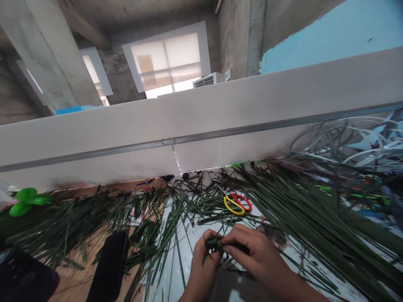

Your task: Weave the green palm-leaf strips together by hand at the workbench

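Near the table's front edge, both hands meet around a small bundle of folded green leaf strips (214, 244). My left hand (203, 259) is closed on the bundle from the left, with a few leaf ends sticking out past the fingers. From the right, my right hand (248, 247) pinches the same piece between thumb and fingers. Part of the bundle is hidden behind the fingers. Just beyond the hands lie scissors (234, 204) with one yellow and one red handle, their blades pointing away among leaf scraps.
Long green leaves (302, 205) spread across the right side. Cut leaf strips (103, 209) cover the left. A black phone (109, 268) lies at front left, near a dark object (28, 274). A green balloon shape (27, 201) sits far left. A white partition (201, 113) rises behind.
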Tool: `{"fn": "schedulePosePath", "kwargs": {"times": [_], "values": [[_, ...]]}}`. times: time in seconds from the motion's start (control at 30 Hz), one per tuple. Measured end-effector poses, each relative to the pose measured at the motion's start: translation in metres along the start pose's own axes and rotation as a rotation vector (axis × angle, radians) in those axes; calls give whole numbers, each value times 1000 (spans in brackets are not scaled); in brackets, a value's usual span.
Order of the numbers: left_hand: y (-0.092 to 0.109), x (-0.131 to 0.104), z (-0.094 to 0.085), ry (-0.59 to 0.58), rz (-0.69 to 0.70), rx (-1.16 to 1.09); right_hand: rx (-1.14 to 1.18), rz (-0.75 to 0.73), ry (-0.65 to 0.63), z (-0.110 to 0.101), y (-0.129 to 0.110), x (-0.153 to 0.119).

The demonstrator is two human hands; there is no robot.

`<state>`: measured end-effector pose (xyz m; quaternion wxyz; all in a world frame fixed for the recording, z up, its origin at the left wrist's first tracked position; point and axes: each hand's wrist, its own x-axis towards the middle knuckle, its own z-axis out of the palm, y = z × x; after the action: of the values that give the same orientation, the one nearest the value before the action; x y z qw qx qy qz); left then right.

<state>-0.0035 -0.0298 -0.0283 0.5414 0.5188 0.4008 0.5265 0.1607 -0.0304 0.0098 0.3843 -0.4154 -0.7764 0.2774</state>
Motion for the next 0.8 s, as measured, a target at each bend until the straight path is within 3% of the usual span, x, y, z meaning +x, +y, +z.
{"fn": "schedulePosePath", "kwargs": {"times": [0.33,0.57,0.8], "values": [[-3,2,-6,-153,10,126,-134,-18,-1,-1,6,-1],[3,2,1,-53,-93,-11,-74,22,42,-2,8,1],[3,4,0,0,-71,-87,-65,-2,68,-2,11,1]]}}
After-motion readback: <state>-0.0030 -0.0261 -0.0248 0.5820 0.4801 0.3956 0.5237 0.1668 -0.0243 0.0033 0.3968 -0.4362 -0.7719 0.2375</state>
